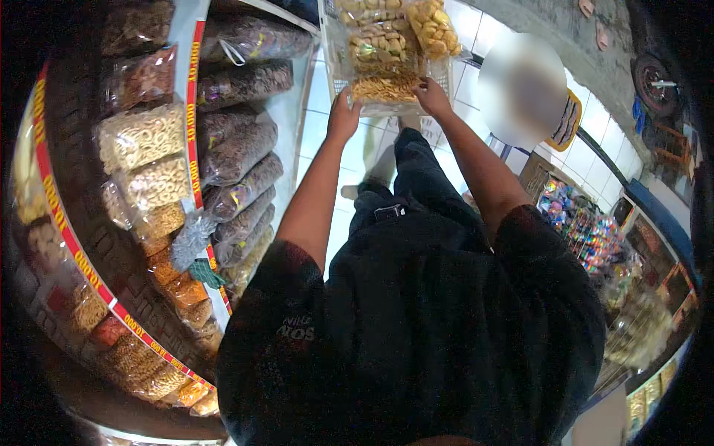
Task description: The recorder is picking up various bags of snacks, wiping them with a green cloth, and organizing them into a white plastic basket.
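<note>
A white plastic basket with perforated walls stands in front of me at the top of the view. It holds several clear plastic bags of snacks. At its near end lies a clear bag of flat, golden-brown snacks. My left hand grips this bag's left end, thumb toward the middle. Curled fingers of my right hand pinch its right end. Beyond it sit a bag of pale round snacks and, leaning at the right side, a bag of yellowish chunky snacks.
Shelves with red price strips rise on my left, carrying bagged ring snacks and large dark bags. White floor tiles lie beneath. At right are a blurred patch, colourful packets and, farther off, a wheel.
</note>
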Action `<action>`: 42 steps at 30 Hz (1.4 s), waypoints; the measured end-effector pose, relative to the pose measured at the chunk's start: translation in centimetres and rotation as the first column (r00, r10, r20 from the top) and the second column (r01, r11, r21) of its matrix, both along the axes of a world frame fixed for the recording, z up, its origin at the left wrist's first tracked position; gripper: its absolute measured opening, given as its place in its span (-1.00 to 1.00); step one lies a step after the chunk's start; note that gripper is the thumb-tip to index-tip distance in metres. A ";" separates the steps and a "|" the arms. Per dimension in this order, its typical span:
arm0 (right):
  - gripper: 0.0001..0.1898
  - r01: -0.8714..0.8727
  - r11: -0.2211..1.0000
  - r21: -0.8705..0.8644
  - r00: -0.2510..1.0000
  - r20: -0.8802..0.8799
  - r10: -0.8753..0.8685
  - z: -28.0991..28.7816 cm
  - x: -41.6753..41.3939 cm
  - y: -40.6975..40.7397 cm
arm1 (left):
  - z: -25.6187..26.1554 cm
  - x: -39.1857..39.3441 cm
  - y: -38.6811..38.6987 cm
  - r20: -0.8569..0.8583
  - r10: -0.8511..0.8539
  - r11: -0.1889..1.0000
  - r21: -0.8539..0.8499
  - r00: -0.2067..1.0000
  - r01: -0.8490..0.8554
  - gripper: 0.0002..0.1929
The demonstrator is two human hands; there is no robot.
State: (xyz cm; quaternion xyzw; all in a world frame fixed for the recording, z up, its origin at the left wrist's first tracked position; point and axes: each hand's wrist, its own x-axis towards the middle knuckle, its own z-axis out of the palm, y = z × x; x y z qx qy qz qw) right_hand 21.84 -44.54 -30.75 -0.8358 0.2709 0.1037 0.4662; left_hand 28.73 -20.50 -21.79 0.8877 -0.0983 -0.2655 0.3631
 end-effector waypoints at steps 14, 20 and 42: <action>-0.46 -0.274 0.958 0.083 0.905 -0.316 0.286 -4.8 0.9 0.6 | -13.4 2.6 -1.4 -0.295 0.313 0.893 0.414 0.903 -0.174 -0.20; -0.57 -0.210 0.977 -0.024 0.915 -0.357 0.188 -5.1 0.5 0.2 | -10.3 1.9 -2.9 -0.165 0.270 0.858 0.488 0.949 -0.159 -0.25; -0.42 -0.056 0.453 0.890 0.951 -0.091 0.296 21.9 2.1 5.6 | 18.5 -5.8 7.8 -0.102 0.931 0.125 -0.814 0.350 -0.568 -0.55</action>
